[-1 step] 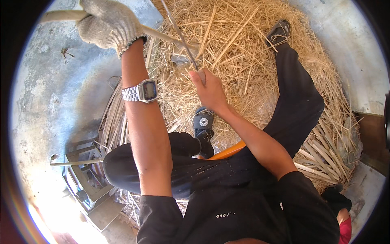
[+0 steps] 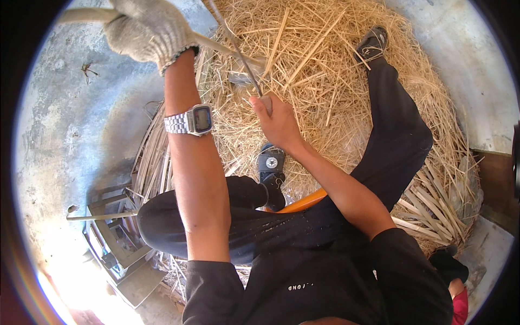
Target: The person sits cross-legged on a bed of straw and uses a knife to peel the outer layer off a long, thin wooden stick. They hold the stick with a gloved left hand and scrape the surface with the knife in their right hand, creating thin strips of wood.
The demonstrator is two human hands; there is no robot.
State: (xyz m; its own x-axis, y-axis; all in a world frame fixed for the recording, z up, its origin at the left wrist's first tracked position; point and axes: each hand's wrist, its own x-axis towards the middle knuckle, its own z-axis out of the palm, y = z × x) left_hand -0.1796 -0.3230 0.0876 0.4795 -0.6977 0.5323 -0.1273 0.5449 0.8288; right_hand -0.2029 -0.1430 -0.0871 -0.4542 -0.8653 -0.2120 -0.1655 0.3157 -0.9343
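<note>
My left hand (image 2: 150,33), in a knitted work glove, is closed around a long pale strip (image 2: 227,51), which looks like bamboo. The strip runs from the upper left toward the middle, over the shavings. My bare right hand (image 2: 280,123) grips the handle of a knife. Its long, narrow blade (image 2: 238,53) points up and slightly left, crossing the strip's line close to its right end. Whether blade and strip touch, I cannot tell. A silver digital watch (image 2: 190,120) is on my left wrist.
Straw-like shavings (image 2: 325,103) cover the floor around my shoes (image 2: 271,165). Thicker split strips (image 2: 433,208) lie at the right. A wooden frame (image 2: 116,238) stands at the left, beside a worn wall (image 2: 59,146). Something orange (image 2: 303,202) shows beneath me. Another person's red clothing (image 2: 460,307) appears lower right.
My gloved left hand has shifted very slightly right. The knife's blade has tilted a little further left, and my right hand has edged the same way.
</note>
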